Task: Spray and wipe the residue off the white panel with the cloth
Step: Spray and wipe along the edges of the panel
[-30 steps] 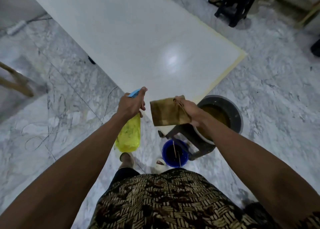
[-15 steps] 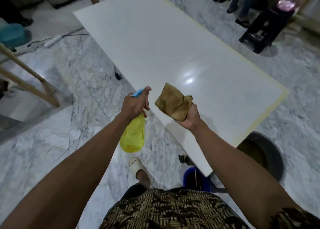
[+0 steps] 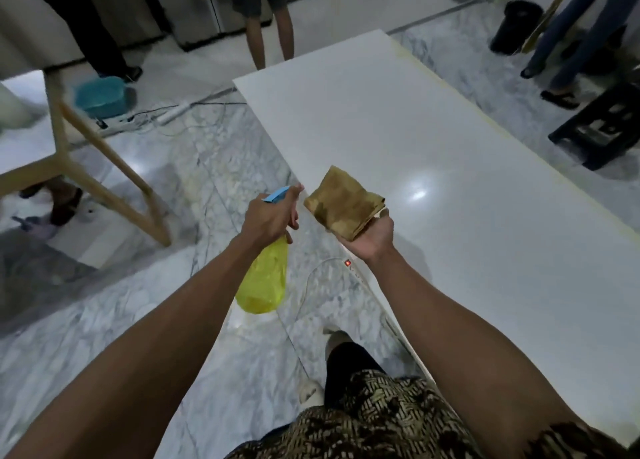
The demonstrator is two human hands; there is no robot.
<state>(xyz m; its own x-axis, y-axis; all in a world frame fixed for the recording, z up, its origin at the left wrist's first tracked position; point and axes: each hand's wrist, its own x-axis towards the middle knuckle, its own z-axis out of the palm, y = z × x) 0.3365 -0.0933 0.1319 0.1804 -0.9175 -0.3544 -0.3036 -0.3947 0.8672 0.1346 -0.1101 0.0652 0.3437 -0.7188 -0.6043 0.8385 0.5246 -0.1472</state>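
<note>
My left hand (image 3: 268,217) grips the neck of the yellow spray bottle (image 3: 264,282), fingers curled round it & index finger up on the blue trigger head (image 3: 275,195). The bottle body hangs down below my wrist, over the marble floor (image 3: 104,320), nozzle pointing twd the white panel (image 3: 467,198). My right hand (image 3: 372,235) is palm-up, holding the brown cloth (image 3: 341,205); the cloth is folded into a thick pad w/ darker damp-looking patches, lying across my palm, the fingers under it hidden so can't tell how far they curl, thumb side pinning the near corner. Cloth sits in the air just above the panel's near-left edge, not touching the surface as far as I can tell. The 2 hands are close together, bottle head just beside the cloth's left corner.

The panel is a big glossy white slab running from my right hip away to the far end, w/ a bright light reflection on it right of the cloth & a yellowish strip along its far-right edge. Residue itself: can't make it out at this res.

Around: wooden table legs (image 3: 104,167) at left, teal basin (image 3: 100,96) & white power strip (image 3: 173,112) w/ cables on the floor beyond, a black stool (image 3: 602,126) at right, a dark bin (image 3: 516,27) far right, other ppl's legs standing at the far side. My patterned shorts (image 3: 363,420) at bottom.
</note>
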